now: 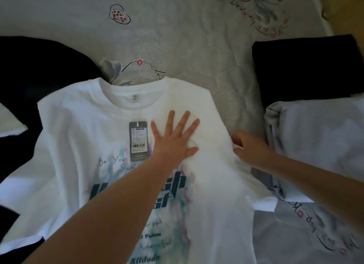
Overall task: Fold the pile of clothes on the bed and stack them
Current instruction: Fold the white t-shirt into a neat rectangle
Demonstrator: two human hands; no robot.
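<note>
1. The white T-shirt (78, 135) lies front-up on the bed (177, 37), collar away from you, with its printed lettering running down the middle toward you.
2. Your left hand (173, 137) lies flat on the shirt's chest, fingers straight and spread, palm pressing the cloth just right of the hang tag (138, 140).
3. The hang tag rests on the shirt below the collar, tied to the neck label by a thin string.
4. Your right hand (250, 147) is at the shirt's right edge near the sleeve. Its grip looks curled round a fold of the white cloth, though the fingertips are tucked out of sight, so take that as likely rather than sure.
5. A folded dark garment (307, 68) sits on the bed to the right, apart from the shirt.
6. A pale folded garment (319, 145) lies just in front of that dark one, touching it, beside your right wrist.
7. A dark garment (29, 70) lies loose on the left, and the shirt's left shoulder and sleeve overlap it.
</note>
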